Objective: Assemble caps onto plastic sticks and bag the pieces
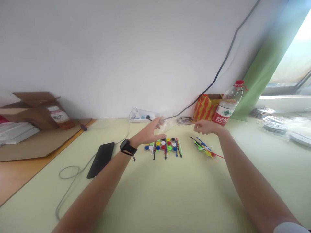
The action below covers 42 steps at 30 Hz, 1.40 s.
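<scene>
My left hand (pixel 152 131), with a black watch on its wrist, reaches forward and holds a clear plastic bag (pixel 167 124) just above the table. Below it lies a cluster of small coloured round pieces and thin sticks (pixel 164 146). My right hand (pixel 205 127) hovers to the right with its fingers curled; whether it pinches something is too blurred to tell. Under it sits a smaller pile of coloured sticks and pieces (pixel 205 149). Both lots rest on the pale yellow-green table (pixel 170 194).
A black phone (pixel 100 159) with a grey cable lies at the left. A white power strip (pixel 142 116) sits at the wall. A water bottle (pixel 227 105) and an orange striped bag (pixel 205 108) stand behind my right hand. Cardboard boxes at far left, stacked plates (pixel 272 121) at right.
</scene>
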Tool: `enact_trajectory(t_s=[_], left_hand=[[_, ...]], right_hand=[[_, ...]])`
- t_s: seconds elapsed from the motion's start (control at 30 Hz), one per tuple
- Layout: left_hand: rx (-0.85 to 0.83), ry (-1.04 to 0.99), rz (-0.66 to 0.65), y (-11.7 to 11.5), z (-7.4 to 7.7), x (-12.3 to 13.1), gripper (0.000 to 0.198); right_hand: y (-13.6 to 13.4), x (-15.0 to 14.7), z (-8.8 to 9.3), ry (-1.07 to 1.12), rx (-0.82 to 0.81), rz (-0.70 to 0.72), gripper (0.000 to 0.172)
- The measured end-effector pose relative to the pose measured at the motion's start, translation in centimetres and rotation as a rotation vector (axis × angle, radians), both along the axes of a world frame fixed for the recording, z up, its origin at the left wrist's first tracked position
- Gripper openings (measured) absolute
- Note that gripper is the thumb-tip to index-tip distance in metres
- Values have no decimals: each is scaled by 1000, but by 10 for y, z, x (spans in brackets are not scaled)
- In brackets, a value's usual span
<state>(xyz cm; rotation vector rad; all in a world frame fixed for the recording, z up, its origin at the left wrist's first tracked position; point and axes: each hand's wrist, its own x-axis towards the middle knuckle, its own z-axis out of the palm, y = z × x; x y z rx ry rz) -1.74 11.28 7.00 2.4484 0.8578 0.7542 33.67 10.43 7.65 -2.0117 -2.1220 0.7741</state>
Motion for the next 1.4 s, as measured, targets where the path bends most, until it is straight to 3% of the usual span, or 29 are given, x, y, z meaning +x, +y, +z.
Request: enact_trajectory(t_s=[0.17, 0.37, 0.47, 0.53, 0.63, 0.77, 0.93, 1.07, 1.2, 1.27, 1.4], left_hand=[[-152, 79, -54, 7, -5, -7, 90], [-206, 124, -28, 15, -14, -13, 96], [-204, 140, -29, 16, -13, -13, 98], [-215, 132, -32, 14, -11, -13, 98], [-265, 101, -62, 12, -9, -10, 94], [-359, 45, -113, 7, -6, -5, 85], [-493, -53, -162, -3, 0, 2, 79], [-572, -115, -202, -8, 4, 6, 73], [-609, -111, -169, -5, 3, 3, 73], [-618, -91, -167, -3, 1, 2, 73], [-644, -52, -189, -2, 1, -1, 73]], right_hand=[[10, 3, -29, -103, -158, 10, 11], [8, 18, -12, -94, -66, -32, 4], [4, 24, 6, -76, 91, -82, 10], [-1, 21, 19, -8, 308, -135, 15], [-12, 4, 36, 266, 647, -215, 16], [-24, -26, 50, 675, 769, -187, 19], [-25, -54, 46, 734, 689, -73, 24], [-21, -65, 39, 582, 619, 44, 25], [-16, -53, 36, 356, 636, 55, 28], [-11, -39, 32, 202, 545, 83, 26], [1, -19, 8, -88, 166, 148, 18]])
